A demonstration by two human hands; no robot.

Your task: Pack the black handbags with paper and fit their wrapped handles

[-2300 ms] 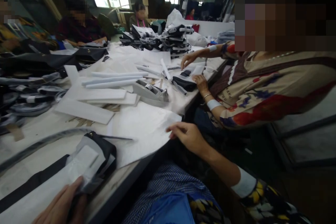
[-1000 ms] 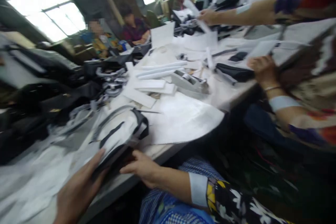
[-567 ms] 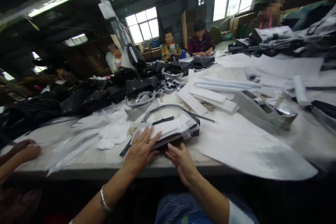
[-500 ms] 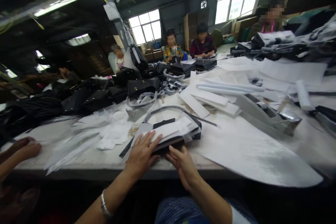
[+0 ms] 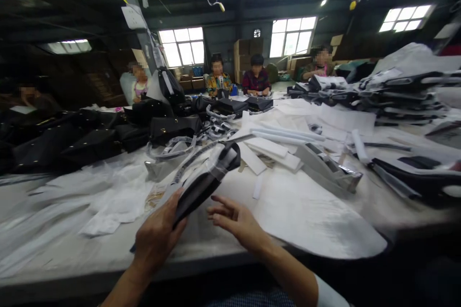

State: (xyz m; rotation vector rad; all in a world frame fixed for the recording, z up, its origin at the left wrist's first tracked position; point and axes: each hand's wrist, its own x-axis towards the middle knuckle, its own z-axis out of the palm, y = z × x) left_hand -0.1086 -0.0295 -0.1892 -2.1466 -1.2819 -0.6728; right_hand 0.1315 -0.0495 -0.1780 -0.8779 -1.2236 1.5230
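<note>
In the head view, a black handbag [image 5: 201, 188] with white padding and clear wrapping stands tilted, its far end raised to the right. My left hand [image 5: 155, 228] grips its near left end, thumb on the side facing me. The bag's wrapped handle [image 5: 192, 160] arches up behind it on the left. Beside the bag, apart from it, my right hand [image 5: 236, 220] hovers over the table edge with fingers spread and nothing in them. A strip of white foam [image 5: 257, 187] lies beyond my right hand.
Crumpled white sheets [image 5: 118, 196] cover the table on the left; a large white sheet [image 5: 324, 220] lies right. Black bags [image 5: 93, 141] crowd the far left. Wrapped bags [image 5: 403, 91] are piled at the right. Several people [image 5: 256, 76] sit across the table.
The bag has gone from lying flat to tilted up in my left hand. My right hand has come away from its front edge. The view has swung right.
</note>
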